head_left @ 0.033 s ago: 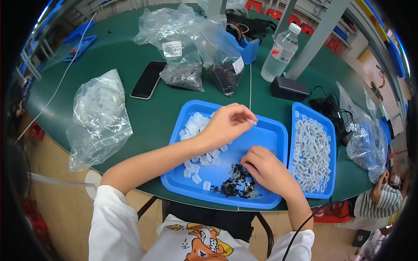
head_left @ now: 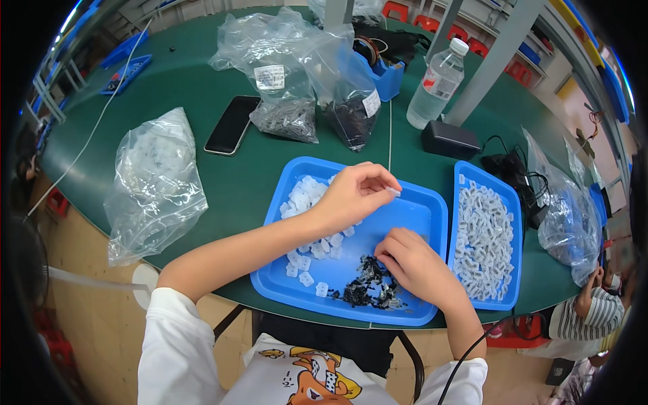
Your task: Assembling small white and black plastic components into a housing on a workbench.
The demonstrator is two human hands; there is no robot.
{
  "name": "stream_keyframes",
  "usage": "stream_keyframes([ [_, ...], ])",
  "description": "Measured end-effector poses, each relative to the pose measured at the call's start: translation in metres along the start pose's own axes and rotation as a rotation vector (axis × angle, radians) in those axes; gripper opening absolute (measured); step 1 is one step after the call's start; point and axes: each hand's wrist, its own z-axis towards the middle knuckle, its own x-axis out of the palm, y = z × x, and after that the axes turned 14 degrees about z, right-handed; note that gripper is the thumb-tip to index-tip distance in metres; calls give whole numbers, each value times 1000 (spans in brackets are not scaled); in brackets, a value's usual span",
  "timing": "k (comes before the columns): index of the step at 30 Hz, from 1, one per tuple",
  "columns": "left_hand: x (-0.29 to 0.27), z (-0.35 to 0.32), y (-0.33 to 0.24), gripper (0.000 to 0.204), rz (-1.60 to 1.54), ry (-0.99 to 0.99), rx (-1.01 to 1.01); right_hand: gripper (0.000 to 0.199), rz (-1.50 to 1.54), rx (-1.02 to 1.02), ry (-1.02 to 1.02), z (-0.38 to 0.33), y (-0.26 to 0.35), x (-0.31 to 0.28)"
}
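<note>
Round-edged green table (head_left: 223,182), matte and smooth, curving away at the far edge. At its near edge, a large blue tray (head_left: 418,216) of glossy moulded plastic, shallow-walled, rounded at the corners. Along the tray's left side, a loose heap of small white parts (head_left: 310,202), blocky and translucent; at its near edge, a tangle of small black parts (head_left: 368,287), thin and spiky. Just beside the tray's right wall, a narrower blue tray (head_left: 513,202) packed with white pieces in rough rows.

Left hand (head_left: 347,199) raised over the tray's middle, thumb and forefinger pinched nearly closed on a single white part (head_left: 393,192), other fingers curled loosely under. Right hand (head_left: 418,266) lying low at the tray's near right corner, fingers bent and close together, tips touching the black parts; whether anything was gripped there could not be told.

Near the table's left edge, a crinkled clear bag (head_left: 155,182) bulging with white parts. Toward the far edge, more clear bags (head_left: 290,61), wrinkled and glossy, holding dark pieces; a flat black phone (head_left: 231,125) beside them; a ribbed clear bottle (head_left: 435,84) with a white cap standing upright; a black box (head_left: 450,140) close by.
</note>
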Motion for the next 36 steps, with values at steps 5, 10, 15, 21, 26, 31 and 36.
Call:
stream_keyframes([
  [5,-5,-1,-9,12,-58,14,-76,7,82,103,-94,2,5,0],
  [10,1,0,-2,17,-63,-9,-52,9,210,145,-305,3,5,-3],
  [15,0,-3,-11,25,-108,22,-71,17,389,127,-504,0,-9,-10],
  [21,2,-2,-11,26,-122,55,-122,15,717,227,-608,2,-3,-19],
  [26,-1,-3,-15,26,-160,79,-122,18,766,274,-607,1,-4,-22],
  [31,3,-3,-8,23,-196,92,-83,17,816,318,-646,1,-2,-22],
  [36,0,-2,-10,24,-90,93,-148,16,842,360,-622,2,2,-24],
])
